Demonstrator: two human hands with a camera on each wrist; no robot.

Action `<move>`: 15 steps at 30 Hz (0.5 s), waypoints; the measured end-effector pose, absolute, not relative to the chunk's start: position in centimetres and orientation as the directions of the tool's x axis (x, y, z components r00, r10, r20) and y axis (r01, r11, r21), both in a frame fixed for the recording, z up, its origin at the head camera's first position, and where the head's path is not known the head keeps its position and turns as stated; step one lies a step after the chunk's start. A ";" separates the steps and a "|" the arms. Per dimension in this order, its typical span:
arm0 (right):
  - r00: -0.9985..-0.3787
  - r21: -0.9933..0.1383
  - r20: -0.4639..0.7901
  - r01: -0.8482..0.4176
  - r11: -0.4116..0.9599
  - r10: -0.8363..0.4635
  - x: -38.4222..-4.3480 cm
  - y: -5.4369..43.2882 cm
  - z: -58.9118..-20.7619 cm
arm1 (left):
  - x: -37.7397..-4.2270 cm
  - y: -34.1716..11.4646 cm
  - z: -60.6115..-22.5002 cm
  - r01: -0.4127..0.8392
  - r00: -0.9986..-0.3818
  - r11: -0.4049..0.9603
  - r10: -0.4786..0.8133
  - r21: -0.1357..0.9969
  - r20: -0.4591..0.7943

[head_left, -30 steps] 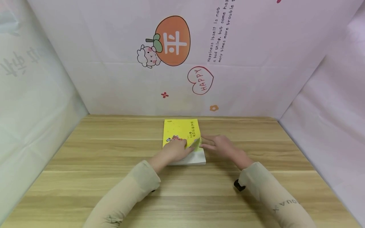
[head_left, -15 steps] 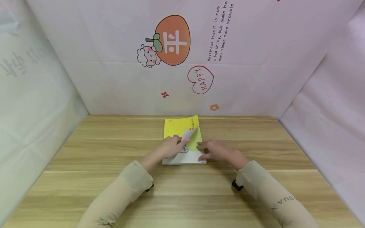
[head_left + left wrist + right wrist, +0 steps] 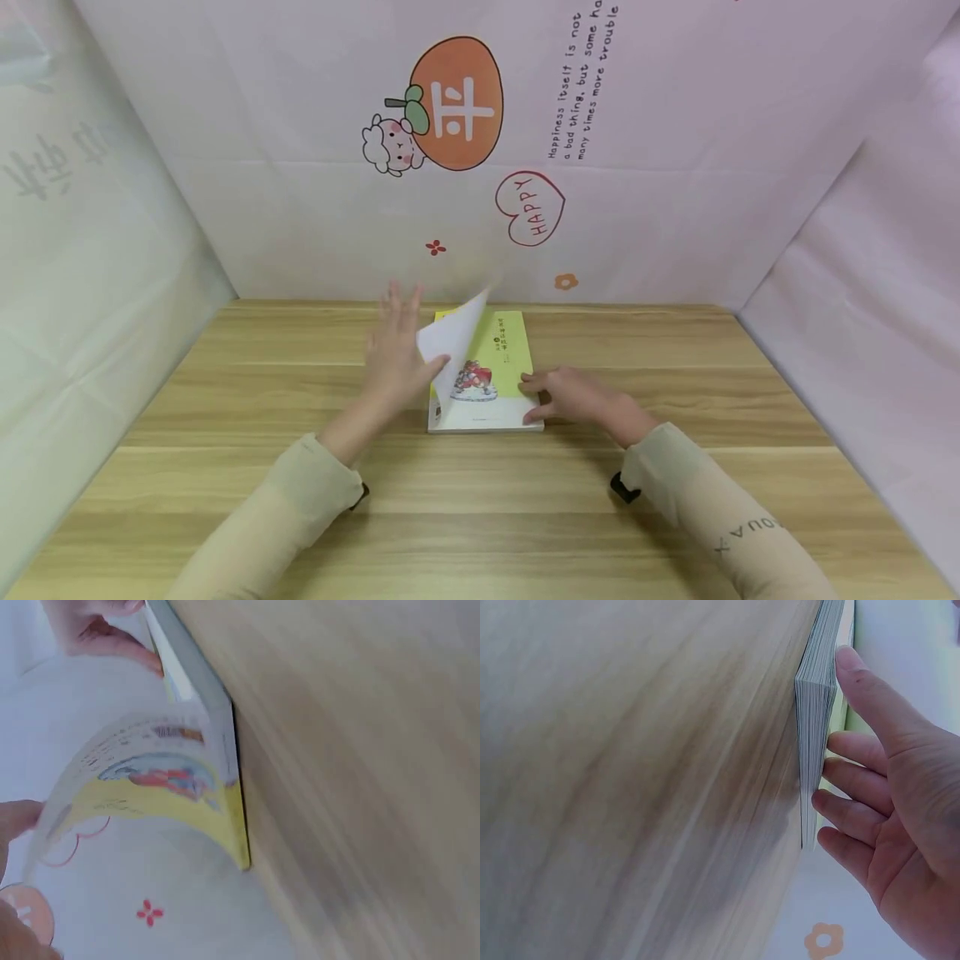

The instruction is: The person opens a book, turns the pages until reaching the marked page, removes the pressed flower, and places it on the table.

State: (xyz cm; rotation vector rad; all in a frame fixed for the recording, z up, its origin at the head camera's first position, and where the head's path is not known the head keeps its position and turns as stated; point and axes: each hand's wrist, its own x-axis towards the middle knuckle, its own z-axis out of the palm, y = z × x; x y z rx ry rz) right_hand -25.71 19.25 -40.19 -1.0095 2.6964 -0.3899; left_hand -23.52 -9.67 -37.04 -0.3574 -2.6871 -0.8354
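Observation:
A thick paperback book [image 3: 495,412] lies on the table with its yellow front cover [image 3: 154,799] lifted and bent over toward the left. Below the cover a pale green and white title page [image 3: 506,350] shows, with a small red illustration. My left hand [image 3: 393,354] is just left of the book, fingers spread straight, its thumb against the white inner side of the raised cover. On the book's right edge rests my right hand [image 3: 573,393]. In the right wrist view the thumb and fingertips of that right hand [image 3: 915,802] touch the top page near the page block's edge.
The wooden table [image 3: 480,508] runs back to a white printed cloth wall [image 3: 315,233] close behind the book. More white cloth hangs at both sides. A black wrist strap [image 3: 624,487] shows below the right cuff.
The cover has swung up and to the left, baring the title page. My left hand has moved left and its fingers have straightened. The right hand has come down onto the page's right edge.

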 end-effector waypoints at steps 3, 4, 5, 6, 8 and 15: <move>-0.735 -0.331 -0.127 -0.601 0.727 -0.666 -25.7 19.2 -40.1 | -23.0 -10.7 -36.4 0.335 -0.906 0.853 0.173 0.401 0.387; -0.735 -0.326 -0.126 -0.603 0.728 -0.666 -25.7 19.2 -40.2 | -22.9 -11.0 -36.3 0.340 -0.903 0.866 0.191 0.366 0.385; -0.736 -0.320 -0.126 -0.605 0.729 -0.666 -25.8 19.2 -40.2 | -22.9 -11.2 -36.2 0.347 -0.901 0.875 0.212 0.337 0.378; -0.738 -0.319 -0.129 -0.602 0.732 -0.662 -25.8 19.2 -40.2 | -22.9 -11.4 -36.2 0.353 -0.902 0.885 0.236 0.304 0.363; -0.737 -0.307 -0.129 -0.606 0.734 -0.663 -25.8 19.2 -40.3 | -23.0 -11.7 -36.3 0.367 -0.906 0.900 0.289 0.235 0.311; -0.750 -0.288 -0.162 -0.586 0.757 -0.642 -25.7 19.0 -39.9 | -24.3 -12.3 -37.8 0.420 -0.906 0.866 0.419 0.270 0.064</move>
